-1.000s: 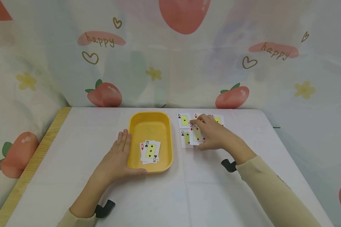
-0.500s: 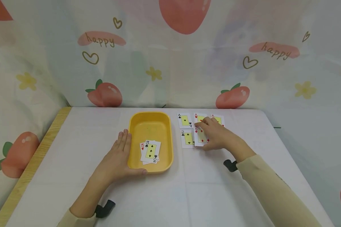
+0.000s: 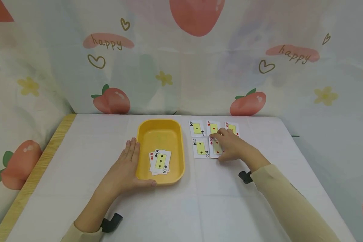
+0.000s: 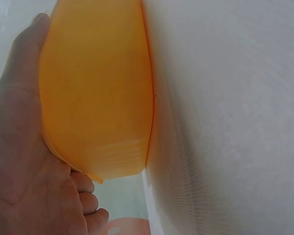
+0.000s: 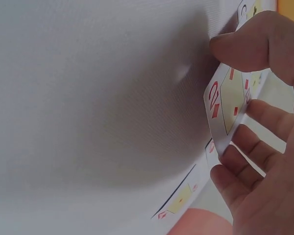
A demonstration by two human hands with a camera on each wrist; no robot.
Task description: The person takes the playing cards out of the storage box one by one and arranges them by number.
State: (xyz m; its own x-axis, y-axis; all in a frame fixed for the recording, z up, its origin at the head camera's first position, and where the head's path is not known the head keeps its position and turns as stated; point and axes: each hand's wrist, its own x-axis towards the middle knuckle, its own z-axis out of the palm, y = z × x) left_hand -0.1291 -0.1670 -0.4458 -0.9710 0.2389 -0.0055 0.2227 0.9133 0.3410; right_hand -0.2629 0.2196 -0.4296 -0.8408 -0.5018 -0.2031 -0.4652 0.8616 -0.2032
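My left hand (image 3: 124,168) rests against the left side of a yellow plastic tray (image 3: 158,132), fingers straight along its wall and thumb at the near rim. In the left wrist view the tray (image 4: 98,88) fills the middle, beside the palm. With thumb and fingers, my right hand (image 3: 234,144) holds a playing card, a red two (image 3: 215,148), below the ace of hearts (image 3: 212,127). Part of this card is hidden under the hand in the head view. In the right wrist view the two (image 5: 225,98) stands tilted between thumb and fingertips.
An ace of clubs (image 3: 197,128) and a two of clubs (image 3: 201,148) lie left of the held card. The ace of diamonds (image 3: 232,128) ends the back row. Two overlapping cards (image 3: 160,161) lie inside the tray. A patterned cloth (image 3: 181,67) hangs behind the table.
My right hand has moved rightward and slightly toward me with the red two, from over the two of clubs to beside it. The left hand and tray have not moved.
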